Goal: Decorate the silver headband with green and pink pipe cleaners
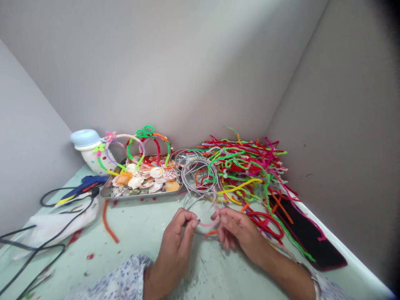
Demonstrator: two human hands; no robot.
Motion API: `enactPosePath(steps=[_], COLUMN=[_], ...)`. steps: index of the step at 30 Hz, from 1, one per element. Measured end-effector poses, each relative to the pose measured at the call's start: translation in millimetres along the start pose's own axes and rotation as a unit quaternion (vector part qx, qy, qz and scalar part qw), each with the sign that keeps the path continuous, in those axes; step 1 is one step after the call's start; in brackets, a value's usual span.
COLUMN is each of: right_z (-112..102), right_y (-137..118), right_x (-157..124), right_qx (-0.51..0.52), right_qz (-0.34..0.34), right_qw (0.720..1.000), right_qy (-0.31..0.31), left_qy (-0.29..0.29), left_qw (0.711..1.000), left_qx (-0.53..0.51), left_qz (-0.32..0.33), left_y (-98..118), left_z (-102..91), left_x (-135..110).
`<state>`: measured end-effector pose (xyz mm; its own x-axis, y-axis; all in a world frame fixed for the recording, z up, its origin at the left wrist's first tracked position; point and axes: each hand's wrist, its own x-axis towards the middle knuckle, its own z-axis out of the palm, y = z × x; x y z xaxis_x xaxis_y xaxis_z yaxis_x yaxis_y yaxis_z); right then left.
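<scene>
Between my hands is a thin grey wire ring, part of it wrapped in a fuzzy pink pipe cleaner. My left hand pinches the ring at its left side, thumb against forefinger. On the right side, my right hand closes its thumb and forefinger on the pink wrapping, the other fingers curled below. A strand of pink rises above the right fingertips. Just beyond the hands lies a coil of grey wire, and a short orange pipe cleaner rests under the ring.
A heap of coloured pipe cleaners fills the back right, with red-handled scissors and a black mat nearby. A metal tray holds shells and wrapped hoops. Leftward are a white bottle, a blue tool and black cables.
</scene>
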<state>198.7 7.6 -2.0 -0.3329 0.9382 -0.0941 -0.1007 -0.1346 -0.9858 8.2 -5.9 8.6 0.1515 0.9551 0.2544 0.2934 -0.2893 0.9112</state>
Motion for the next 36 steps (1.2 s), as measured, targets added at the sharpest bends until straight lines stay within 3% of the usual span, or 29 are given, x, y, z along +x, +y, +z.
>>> enactPosePath(steps=[10,14,19,23,26,31,36], right_z=[-7,-6,-1,4,4,2,2], right_y=[-5,-1,-3,-4,0,7,9], right_x=[0,-3,-7,-9,-10,-9,-10], right_qx=[0.208,0.184,0.091,0.01,-0.095,-0.288,-0.355], right_qz=[0.087,0.087,0.031,-0.016,-0.119,-0.318,-0.376], right_qw=[0.97,0.966,0.98,0.995,0.988,0.903,0.85], right_qy=[-0.09,-0.159,-0.175,-0.097,-0.018,0.017,0.1], left_qy=[-0.003,-0.002,-0.01,-0.03,-0.047,-0.064,-0.075], left_qw=[1.0,1.0,1.0,1.0,0.999,0.998,0.996], left_qx=[0.0,-0.001,-0.002,0.001,0.0,0.013,0.045], left_qz=[-0.003,-0.005,0.002,0.001,-0.001,0.007,0.031], left_y=[-1,0,1,1,2,3,1], left_z=[1.2,1.1,0.8,0.1,-0.7,-1.3,-0.8], left_x=[0,0,1,0,-1,-2,-4])
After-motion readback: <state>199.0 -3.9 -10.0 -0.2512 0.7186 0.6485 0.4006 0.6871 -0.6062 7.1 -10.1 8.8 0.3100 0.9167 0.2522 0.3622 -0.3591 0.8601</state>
